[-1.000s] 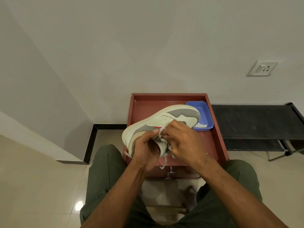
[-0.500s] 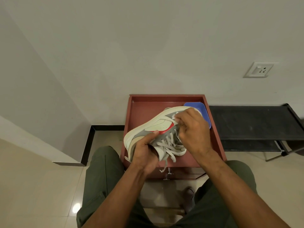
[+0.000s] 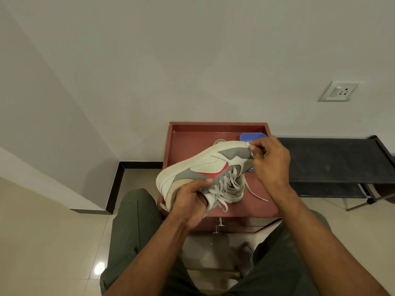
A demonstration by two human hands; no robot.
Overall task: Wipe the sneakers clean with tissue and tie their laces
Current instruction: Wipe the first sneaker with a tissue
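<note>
A cream and grey sneaker point(image 3: 205, 165) with a red patch is held tilted on its side above the red-brown table point(image 3: 188, 142), sole toward the wall. My left hand point(image 3: 190, 199) grips it at the heel end, next to the loose laces point(image 3: 222, 189). At the toe, the fingertips of my right hand point(image 3: 271, 161) pinch a small white bit of tissue point(image 3: 248, 144) against the sole edge. One lace end point(image 3: 256, 194) trails onto the table. A part of a second sneaker point(image 3: 218, 142) peeks out behind the held one.
A blue tray point(image 3: 252, 136) sits at the table's back right, mostly hidden by my right hand. A black bench point(image 3: 333, 159) stands to the right. A wall socket point(image 3: 339, 91) is above it. My knees in green trousers point(image 3: 136, 227) flank the table's drawer handle point(image 3: 219, 226).
My right hand has moved from the laces along the upper to the toe. The sneaker has turned, showing its laces, while my left hand has kept its grip.
</note>
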